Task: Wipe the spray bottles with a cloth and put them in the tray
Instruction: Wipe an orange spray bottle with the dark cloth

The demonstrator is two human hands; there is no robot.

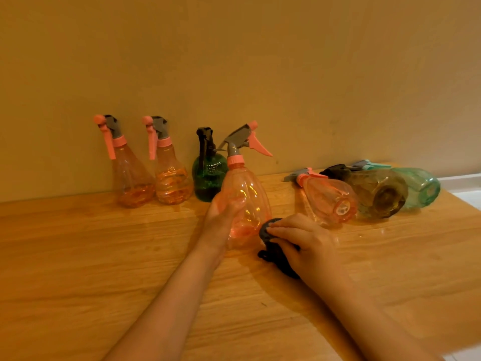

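Observation:
My left hand [221,217] grips a clear pink spray bottle [247,199] standing upright mid-table, its grey and pink trigger head pointing right. My right hand [302,241] presses a dark cloth [273,246] against the bottle's lower right side. Two pink bottles [132,178] [171,178] and a dark green bottle [208,175] stand by the wall at the left. On the right lie a pink bottle [328,199], a brownish bottle [374,191] and a teal bottle [419,186], bases toward me. No tray is in view.
The wooden table [104,269] runs along a plain wall [234,61]. Its right edge [463,201] meets a white surface at the far right. Bare wood lies to the left of my arms and in front of the lying bottles.

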